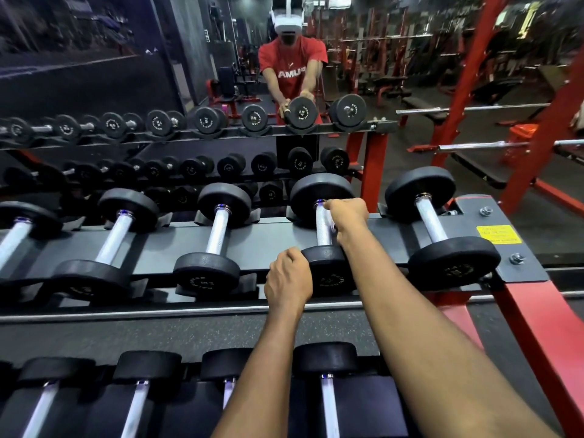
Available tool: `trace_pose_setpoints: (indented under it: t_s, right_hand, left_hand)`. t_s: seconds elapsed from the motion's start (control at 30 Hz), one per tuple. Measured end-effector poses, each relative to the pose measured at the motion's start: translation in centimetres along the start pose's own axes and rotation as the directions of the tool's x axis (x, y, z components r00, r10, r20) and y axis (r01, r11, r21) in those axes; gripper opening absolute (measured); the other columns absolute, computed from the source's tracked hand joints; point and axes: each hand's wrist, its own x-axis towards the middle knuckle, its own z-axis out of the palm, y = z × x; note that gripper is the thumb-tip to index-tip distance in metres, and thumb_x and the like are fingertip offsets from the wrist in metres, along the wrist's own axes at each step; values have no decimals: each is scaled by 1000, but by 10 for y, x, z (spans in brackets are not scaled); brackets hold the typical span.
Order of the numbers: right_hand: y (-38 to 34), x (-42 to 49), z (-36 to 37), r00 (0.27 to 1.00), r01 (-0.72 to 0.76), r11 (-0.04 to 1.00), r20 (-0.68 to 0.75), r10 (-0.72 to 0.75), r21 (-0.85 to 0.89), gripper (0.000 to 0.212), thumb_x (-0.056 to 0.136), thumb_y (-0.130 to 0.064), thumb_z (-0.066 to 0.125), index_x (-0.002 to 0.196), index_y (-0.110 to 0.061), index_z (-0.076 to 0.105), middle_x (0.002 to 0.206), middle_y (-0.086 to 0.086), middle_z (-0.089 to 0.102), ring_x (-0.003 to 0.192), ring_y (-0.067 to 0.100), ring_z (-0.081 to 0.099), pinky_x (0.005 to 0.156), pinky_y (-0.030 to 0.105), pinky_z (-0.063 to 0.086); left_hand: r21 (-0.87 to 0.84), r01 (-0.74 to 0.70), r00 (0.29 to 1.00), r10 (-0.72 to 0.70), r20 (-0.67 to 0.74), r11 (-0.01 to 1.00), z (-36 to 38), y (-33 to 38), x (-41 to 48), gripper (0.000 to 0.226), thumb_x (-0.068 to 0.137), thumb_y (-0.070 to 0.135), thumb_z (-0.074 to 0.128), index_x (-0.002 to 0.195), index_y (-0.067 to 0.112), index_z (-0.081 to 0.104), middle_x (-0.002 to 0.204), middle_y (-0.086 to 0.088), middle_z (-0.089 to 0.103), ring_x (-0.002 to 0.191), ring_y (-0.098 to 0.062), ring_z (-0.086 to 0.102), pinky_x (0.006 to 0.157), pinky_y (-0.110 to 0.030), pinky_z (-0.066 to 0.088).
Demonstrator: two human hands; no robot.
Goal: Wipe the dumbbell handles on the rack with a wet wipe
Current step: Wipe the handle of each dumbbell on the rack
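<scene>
My right hand (346, 216) is curled round the far end of one dumbbell's handle (323, 230), close to the far head, with a scrap of white wet wipe (331, 220) showing under my fingers. My left hand (289, 279) grips the rim of the near head of the same dumbbell (330, 273), fingers hooked over its edge, which I judge is there to steady it. The dumbbell lies on the top shelf of the rack (268, 238), second from the right end, its heads seated in black cradles. The handle is a straight bar of bright metal with a fine knurled grain. That grain should grab the wipe rather than let it slide, so I expect twisting strokes to work better than a straight pull. The heads are thick round discs in a matt black, rubbery-looking coating with faint printed markings. It looks heavy and solid, so I'd leave it in place and hold it only by the head. The wipe is thin and limp and could bunch or tear on the knurling. The neighbouring handles (218, 230) look the same polished steel.
</scene>
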Motion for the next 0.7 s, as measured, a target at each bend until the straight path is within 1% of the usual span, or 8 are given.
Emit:
trace_pose_setpoints:
  t_s: [0.07,0.13,0.23,0.3,0.47,0.57,0.63,0.7]
  right_hand:
    - [1,1,2,1000,-5,999,20,4,47,21,72,-16,76,73,-9,56,84,8,63,78,26,62,76,37,57]
    - [2,0,3,992,-50,996,122,41,74,23,76,-13,74,80,-8,51,95,11,61,86,27,62,81,37,54]
    - [-3,-7,1,964,-115,989,253,88,95,24,84,-8,66,75,-13,44,90,13,58,72,24,61,60,28,48]
    - [-3,-8,-1,961,-137,982,257,101,126,21,84,-6,65,77,-11,45,87,14,58,68,25,61,55,27,47]
    - [4,1,-4,984,-137,962,147,104,235,33,76,-10,71,96,-7,45,93,10,59,87,28,62,70,36,54]
    - [2,1,-2,969,-169,953,221,113,251,42,80,-2,64,115,-3,42,99,19,62,87,33,66,86,47,56]
    - [0,-5,-1,945,-215,944,298,135,252,41,81,6,59,117,4,39,91,31,66,72,37,70,82,54,57]
    - [1,-5,-1,933,-233,952,322,160,200,42,80,7,58,118,7,39,82,33,67,62,36,71,63,51,59]
  left_hand:
    - [6,-9,1000,9,6,1000,0,1,-1,43,103,24,20,107,4,58,116,-18,61,104,-35,55,89,-45,44]
    - [5,-6,1000,6,7,1000,0,1,-1,44,103,24,20,109,4,59,119,-18,61,106,-35,54,88,-43,42]
    - [2,4,1000,-4,8,1000,-2,2,-2,45,103,25,20,109,3,59,120,-19,61,105,-34,53,83,-41,36]
    - [5,-4,1000,4,14,1000,-3,3,-4,44,103,24,20,109,3,58,120,-19,61,105,-35,53,86,-42,40]
    - [1,-3,1000,3,14,1000,-3,4,-4,44,103,23,20,108,3,59,119,-19,61,106,-35,54,88,-43,40]
    - [7,-6,1000,6,15,1000,-4,5,-5,44,103,24,20,109,2,59,120,-19,61,107,-35,54,91,-45,43]
    - [21,-13,1000,13,20,1000,-5,6,-7,44,103,22,20,111,1,58,122,-19,60,109,-36,53,91,-45,42]
    - [35,-23,999,22,25,999,-6,7,-9,43,103,20,20,115,1,56,126,-19,58,112,-36,52,92,-45,40]
